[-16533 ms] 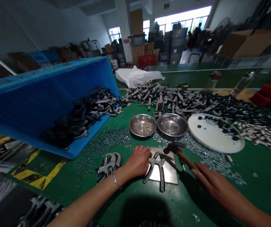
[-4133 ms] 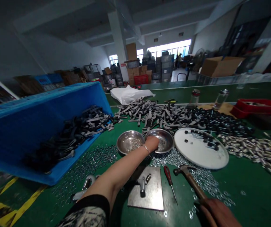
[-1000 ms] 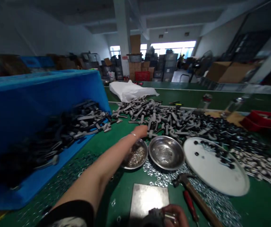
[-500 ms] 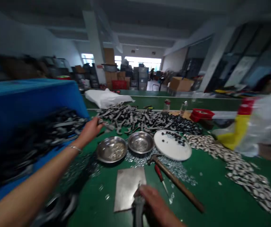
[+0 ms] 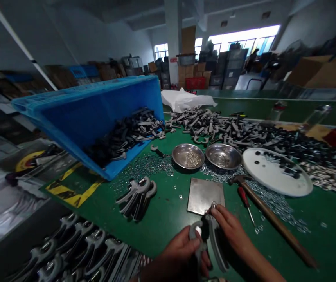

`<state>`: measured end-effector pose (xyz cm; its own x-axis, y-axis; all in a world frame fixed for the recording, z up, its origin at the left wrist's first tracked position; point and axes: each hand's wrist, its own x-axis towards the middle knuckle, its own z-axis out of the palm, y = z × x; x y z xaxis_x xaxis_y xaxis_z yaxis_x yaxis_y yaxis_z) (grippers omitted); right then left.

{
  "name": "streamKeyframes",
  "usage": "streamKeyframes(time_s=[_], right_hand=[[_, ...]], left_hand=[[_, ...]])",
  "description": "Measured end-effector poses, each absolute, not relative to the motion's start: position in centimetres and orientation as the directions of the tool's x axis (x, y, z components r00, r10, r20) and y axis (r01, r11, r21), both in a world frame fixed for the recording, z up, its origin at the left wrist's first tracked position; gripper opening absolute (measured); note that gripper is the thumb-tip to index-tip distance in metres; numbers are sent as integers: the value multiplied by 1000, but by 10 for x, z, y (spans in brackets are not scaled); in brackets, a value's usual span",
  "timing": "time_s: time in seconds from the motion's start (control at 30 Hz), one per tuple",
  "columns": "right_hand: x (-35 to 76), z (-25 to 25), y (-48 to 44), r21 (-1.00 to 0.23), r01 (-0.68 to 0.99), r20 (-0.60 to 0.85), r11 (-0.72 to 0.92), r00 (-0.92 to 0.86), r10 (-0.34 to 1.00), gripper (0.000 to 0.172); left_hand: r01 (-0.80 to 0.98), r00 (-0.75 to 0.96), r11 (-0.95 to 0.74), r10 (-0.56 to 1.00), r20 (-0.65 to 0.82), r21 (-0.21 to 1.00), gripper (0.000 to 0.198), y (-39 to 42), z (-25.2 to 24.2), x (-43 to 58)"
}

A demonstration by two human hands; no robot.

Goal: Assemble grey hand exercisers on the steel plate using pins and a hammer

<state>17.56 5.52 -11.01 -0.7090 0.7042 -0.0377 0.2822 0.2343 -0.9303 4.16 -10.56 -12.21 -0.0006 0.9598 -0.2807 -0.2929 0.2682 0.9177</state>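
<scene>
The left hand (image 5: 179, 252) and right hand (image 5: 229, 227) had their fingers clamped on a grey hand grip trainer (image 5: 216, 244), seemingly raised for close work, with a steel plate (image 5: 205, 196) just beyond the fingertips.

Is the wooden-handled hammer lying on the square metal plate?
No, the wooden-handled steel hammer lies to the right of the square grey metal plate, not on it.

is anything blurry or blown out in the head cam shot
Head view: the windows are blown out white; the left hand, right hand and hand grip sit dim at the bottom edge but fairly sharp; the wide lens stretches and bends the blue bin and the far corners.
</scene>
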Motion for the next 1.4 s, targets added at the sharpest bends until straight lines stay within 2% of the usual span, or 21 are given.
streamKeyframes(time_s=[0.07,0.13,0.23,0.47,0.7,0.8,0.9,0.97,1.1,1.2,1.3,1.37,1.4], right_hand=[[176,-108,48,-908,308,-39,285,-739,673,35],[176,-103,43,-871,337,-23,358,-754,656,33],[176,-95,38,-818,358,20,450,-764,645,29],[174,-91,36,-768,382,7,514,-798,603,27],[174,-87,32,-821,280,126,497,-761,636,28],[175,-82,32,-847,270,91,459,-775,625,28],[178,-74,31,-872,267,23,409,-814,581,30],[180,-68,30,-898,265,-28,352,-831,556,30],[187,-68,21,-926,261,-88,273,-852,516,33],[191,-78,22,-913,270,-83,306,-857,509,33],[187,-85,49,-885,290,-81,364,-866,494,34],[181,-84,87,-772,346,-67,534,-879,472,32],[178,-82,111,-659,379,-41,650,-881,471,31]], left_hand=[[-360,-197,237,926,-322,902,55,-94,-123,42],[-298,-327,221,890,-317,929,50,-80,-116,34],[-184,-313,246,903,-294,952,45,-69,-102,26],[-111,-289,288,906,-308,951,44,-68,-100,38],[189,-351,243,922,-166,951,45,-66,-92,41],[408,-327,269,935,-135,872,46,-69,-92,34],[610,-263,221,962,-69,761,46,-73,-91,24],[660,-155,150,986,-62,736,51,-75,-87,20],[677,32,88,988,-149,730,73,-78,-76,23],[732,72,78,979,-190,677,79,-69,-75,26],[764,113,16,981,-157,645,79,-39,-78,15],[790,127,-22,984,-128,613,76,-9,-81,1],[815,138,-46,984,-115,577,74,8,-81,-7]])
